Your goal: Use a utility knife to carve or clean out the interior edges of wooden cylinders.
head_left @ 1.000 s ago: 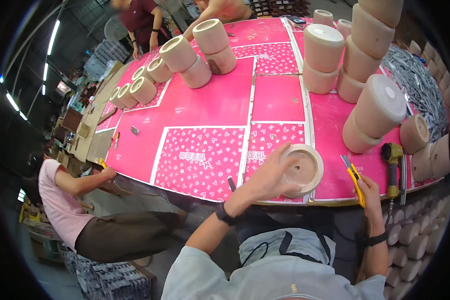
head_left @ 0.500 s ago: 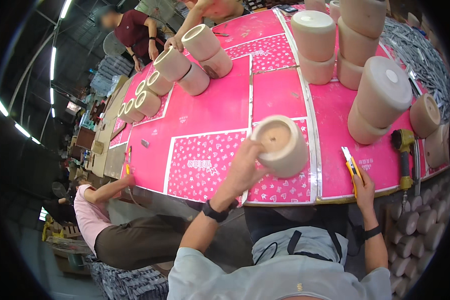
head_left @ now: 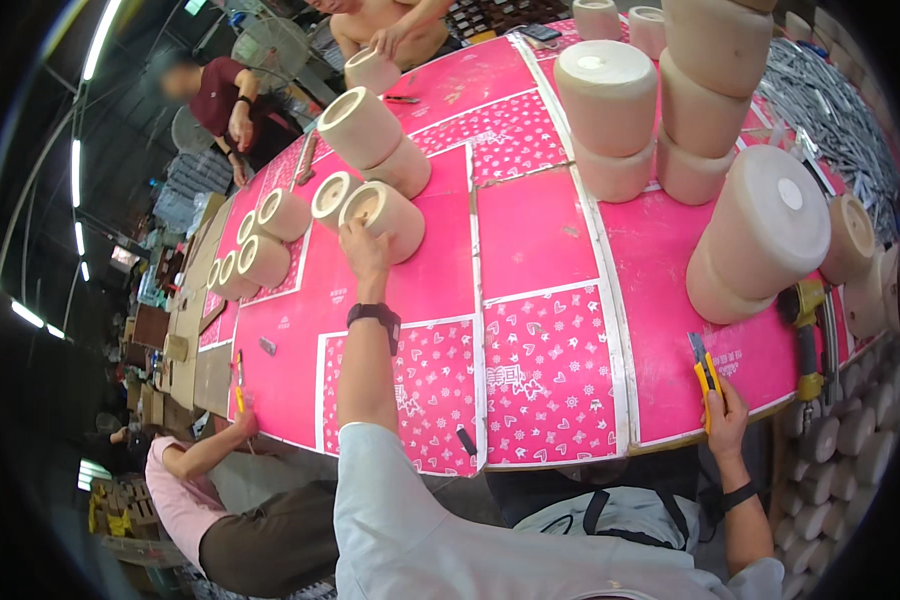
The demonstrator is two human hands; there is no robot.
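Note:
My left hand point(head_left: 366, 252) is stretched far over the table, with its fingers closed on the rim of a pale hollow cylinder point(head_left: 400, 226). The cylinder lies tilted, its open end towards me, beside another hollow cylinder point(head_left: 330, 197). Behind them, one pale cylinder point(head_left: 355, 125) leans on top of another point(head_left: 406, 168). Near the front edge, my right hand point(head_left: 727, 415) grips a yellow utility knife point(head_left: 707, 372), its blade pointing away from me.
Tall stacked cylinders point(head_left: 607, 90) stand at the right, beside a yellow-and-black power tool point(head_left: 802, 310) and a heap of grey strips point(head_left: 820, 105). More cylinders point(head_left: 263, 262) lie at the left. A small dark block point(head_left: 467, 441) is near the front edge. Co-workers surround the pink table point(head_left: 540, 235).
My left hand has carried the hollow cylinder from the front of the table to the far left group. A far co-worker has lifted a cylinder off a stack. My right hand still holds the knife.

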